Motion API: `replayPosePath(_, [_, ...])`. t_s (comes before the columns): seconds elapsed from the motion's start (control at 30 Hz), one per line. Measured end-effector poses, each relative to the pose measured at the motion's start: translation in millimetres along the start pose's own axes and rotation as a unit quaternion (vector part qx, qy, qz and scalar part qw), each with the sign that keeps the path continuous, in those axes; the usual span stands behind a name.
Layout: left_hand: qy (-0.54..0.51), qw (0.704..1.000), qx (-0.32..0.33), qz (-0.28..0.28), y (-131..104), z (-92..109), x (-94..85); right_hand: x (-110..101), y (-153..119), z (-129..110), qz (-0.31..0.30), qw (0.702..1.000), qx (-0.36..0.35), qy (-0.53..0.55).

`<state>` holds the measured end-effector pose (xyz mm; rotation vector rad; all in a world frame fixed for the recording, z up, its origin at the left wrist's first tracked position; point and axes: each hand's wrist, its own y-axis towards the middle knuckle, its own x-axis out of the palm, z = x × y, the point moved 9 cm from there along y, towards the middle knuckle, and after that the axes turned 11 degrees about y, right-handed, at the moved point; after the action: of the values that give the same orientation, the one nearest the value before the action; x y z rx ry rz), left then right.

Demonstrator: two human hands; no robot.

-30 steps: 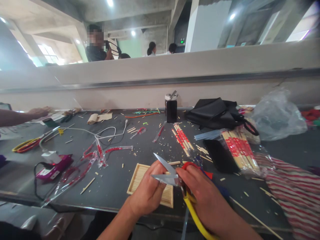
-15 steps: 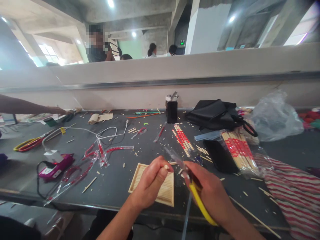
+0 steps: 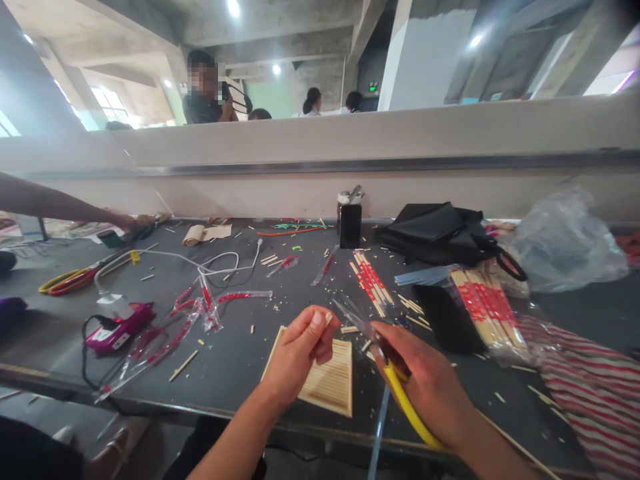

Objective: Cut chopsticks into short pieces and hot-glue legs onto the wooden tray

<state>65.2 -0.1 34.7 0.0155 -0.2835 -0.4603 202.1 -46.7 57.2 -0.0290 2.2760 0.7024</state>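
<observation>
My left hand point(image 3: 303, 353) pinches a small piece of pale wooden stick point(image 3: 328, 319) between thumb and fingers, above the square tray of wooden sticks point(image 3: 330, 383). My right hand point(image 3: 425, 380) is wrapped round yellow-handled scissors point(image 3: 404, 403), whose blades point up and left, close to my left fingertips. A clear bluish strip point(image 3: 380, 433) hangs below the scissors over the table's front edge. Behind the blades lie red-marked wooden sticks point(image 3: 370, 283).
A black phone point(image 3: 450, 320), packaged sticks point(image 3: 487, 310), a black bag point(image 3: 440, 233) and striped cloth point(image 3: 590, 393) lie right. A dark container point(image 3: 349, 220) stands at the back. Left are a purple power strip point(image 3: 120, 328), cables and other scissors point(image 3: 70, 281). Another person's arm point(image 3: 60, 203) reaches in.
My left hand has turned, showing more of its curled fingers and thumb, still pinching the stick piece. The scissors remain in my right hand. The whole view has shifted slightly.
</observation>
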Motion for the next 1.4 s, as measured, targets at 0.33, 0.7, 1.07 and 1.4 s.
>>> replayPosePath(0.33, [0.141, 0.988, 0.059, -0.031, -5, 1, -1.1, 11, 1, -9, -0.060, 0.998, -0.014, -0.014])
replayPosePath(0.7, [0.253, 0.960, 0.117, -0.020, -11, 14, 3.9, 10, 1, -16, -0.096, 0.995, 0.011, 0.023])
replayPosePath(1.07, [0.269, 0.955, 0.126, -0.022, -12, 19, 9.9, 10, -2, -21, -0.105, 0.994, 0.000, 0.011])
replayPosePath(1.4, [0.328, 0.923, 0.191, -0.060, -18, 31, 19.2, 16, -7, -18, -0.110, 0.993, 0.013, 0.030])
